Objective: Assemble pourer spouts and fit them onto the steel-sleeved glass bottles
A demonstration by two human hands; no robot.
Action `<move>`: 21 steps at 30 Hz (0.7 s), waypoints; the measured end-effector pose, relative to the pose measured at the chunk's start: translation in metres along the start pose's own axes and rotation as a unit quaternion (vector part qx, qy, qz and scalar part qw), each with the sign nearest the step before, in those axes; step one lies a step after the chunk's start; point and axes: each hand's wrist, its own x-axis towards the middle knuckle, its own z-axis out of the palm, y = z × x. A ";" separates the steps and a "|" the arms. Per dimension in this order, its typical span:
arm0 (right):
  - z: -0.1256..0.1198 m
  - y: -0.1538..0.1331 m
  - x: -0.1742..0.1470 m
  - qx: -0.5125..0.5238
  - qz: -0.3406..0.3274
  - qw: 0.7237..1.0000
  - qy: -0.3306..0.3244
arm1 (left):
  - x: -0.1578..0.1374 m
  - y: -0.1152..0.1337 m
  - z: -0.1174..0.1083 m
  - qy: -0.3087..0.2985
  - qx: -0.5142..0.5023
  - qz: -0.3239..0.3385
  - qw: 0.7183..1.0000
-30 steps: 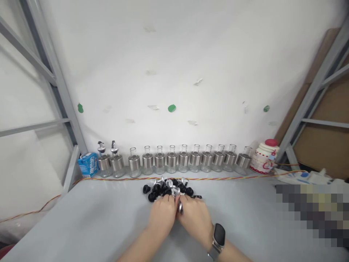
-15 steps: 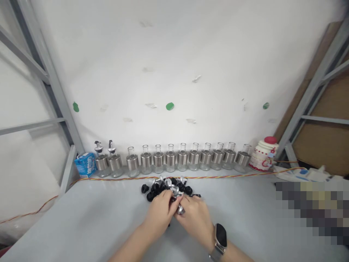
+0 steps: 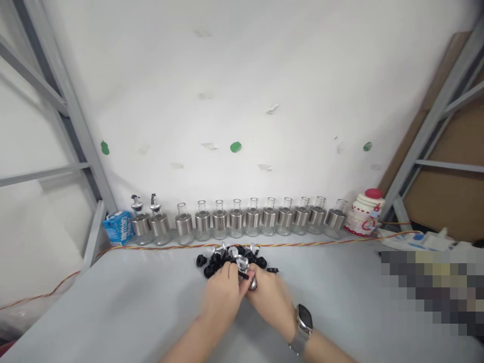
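Black and silver small parts lie heaped in a pile [image 3: 216, 259] on the grey table [image 3: 124, 302], and every other place here is reckoned from that heap. Just in front of the pile, on the person's side, the two hands meet. The left hand [image 3: 223, 291] has its fingers curled and its thumb drawn in, pinching a dark, narrow piece [image 3: 244, 276]. The right hand [image 3: 271, 296], wearing a watch [image 3: 304, 317] at the wrist, has its fingers bent closely round a rounded silver part [image 3: 253, 285]. The dark piece and the silver part sit between the hands at the pile's near edge; they seem to belong to one fitting, though the fingers hide where they would join.

Behind the pile runs a twisted red-and-yellow cord [image 3: 295, 245], and beyond it stands a row of open glass bottles [image 3: 253, 217] with steel bands. Farther back and left of the pile are two similar bottles with spouts [image 3: 159, 222], beside a blue carton [image 3: 120, 229]. Back and well right of the pile stands a cream jar with a red lid [image 3: 363, 214].
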 end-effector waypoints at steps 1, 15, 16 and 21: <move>-0.001 -0.001 0.000 -0.009 -0.005 1.000 0.005 | 0.000 0.000 0.000 -0.001 0.008 0.006 1.000; 0.001 0.000 -0.002 -0.078 -0.083 0.987 0.109 | -0.001 0.012 0.003 -0.056 -0.086 -0.047 0.994; 0.001 0.000 -0.002 -0.082 -0.082 0.986 0.121 | -0.001 0.012 0.003 -0.047 -0.097 -0.050 0.993; 0.002 -0.004 -0.002 -0.097 -0.079 0.978 0.169 | 0.000 0.011 0.001 -0.044 -0.161 -0.079 0.983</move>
